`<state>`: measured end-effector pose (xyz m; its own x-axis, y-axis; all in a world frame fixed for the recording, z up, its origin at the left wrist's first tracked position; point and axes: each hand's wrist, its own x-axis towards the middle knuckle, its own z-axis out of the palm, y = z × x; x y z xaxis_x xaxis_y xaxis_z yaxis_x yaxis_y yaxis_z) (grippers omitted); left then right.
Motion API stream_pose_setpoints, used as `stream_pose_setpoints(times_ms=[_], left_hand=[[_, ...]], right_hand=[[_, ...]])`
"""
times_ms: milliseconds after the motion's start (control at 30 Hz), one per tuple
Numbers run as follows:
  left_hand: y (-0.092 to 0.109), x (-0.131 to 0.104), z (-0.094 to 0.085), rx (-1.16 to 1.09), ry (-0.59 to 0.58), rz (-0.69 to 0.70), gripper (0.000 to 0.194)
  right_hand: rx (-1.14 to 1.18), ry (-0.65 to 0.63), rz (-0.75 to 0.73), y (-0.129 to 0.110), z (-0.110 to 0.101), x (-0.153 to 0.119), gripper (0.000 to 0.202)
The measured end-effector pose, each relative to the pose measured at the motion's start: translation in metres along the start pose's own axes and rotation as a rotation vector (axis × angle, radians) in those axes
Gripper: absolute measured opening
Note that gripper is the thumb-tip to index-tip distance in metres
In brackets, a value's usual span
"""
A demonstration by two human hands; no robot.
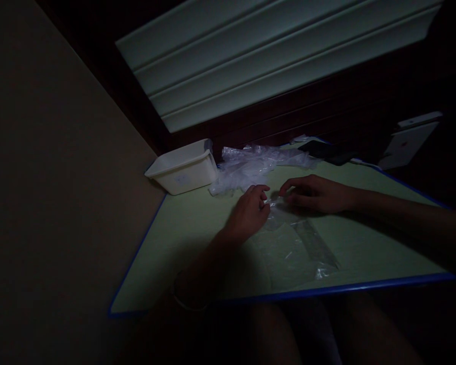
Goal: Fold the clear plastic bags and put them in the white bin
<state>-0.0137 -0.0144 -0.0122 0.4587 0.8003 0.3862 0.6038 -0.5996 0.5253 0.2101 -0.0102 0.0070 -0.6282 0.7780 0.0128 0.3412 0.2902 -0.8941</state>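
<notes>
On the dim, blue-edged table (186, 218), clear plastic film (285, 248) is spread, its far end apparently being worked between the loosely curled left hand (249, 210) and half-open right hand (313, 195), whose grips cannot be told, and fine fingertip control seems called for next.

A transparent plastic bag (289, 248) is spread on the green counter (197, 213), its film creased and glossy, its far end crumpled, its near end laid close to the front edge (349, 288)
</notes>
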Motion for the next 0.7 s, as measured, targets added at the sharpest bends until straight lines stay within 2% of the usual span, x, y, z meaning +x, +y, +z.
stream_pose_setpoints(times_ms=[133,233,400,533,700], left_hand=[[0.001,-0.002,-0.001,0.068,-0.016,0.044,0.033],[0.002,-0.002,-0.002,0.07,-0.046,0.059,0.03],[0.002,-0.002,-0.001,0.064,-0.062,0.046,0.03],[0.003,-0.003,-0.002,0.081,-0.063,0.075,0.028],[0.01,-0.002,-0.007,0.133,-0.011,0.159,0.023]], right_hand=[[0.062,0.094,0.007,-0.003,-0.001,-0.001,0.035],[-0.087,0.158,-0.068,-0.002,-0.006,-0.001,0.027],[-0.469,0.047,-0.127,0.001,-0.016,-0.001,0.021],[-0.552,0.019,-0.136,0.001,-0.017,-0.001,0.021],[-0.591,0.006,-0.146,0.001,-0.015,0.0,0.022]])
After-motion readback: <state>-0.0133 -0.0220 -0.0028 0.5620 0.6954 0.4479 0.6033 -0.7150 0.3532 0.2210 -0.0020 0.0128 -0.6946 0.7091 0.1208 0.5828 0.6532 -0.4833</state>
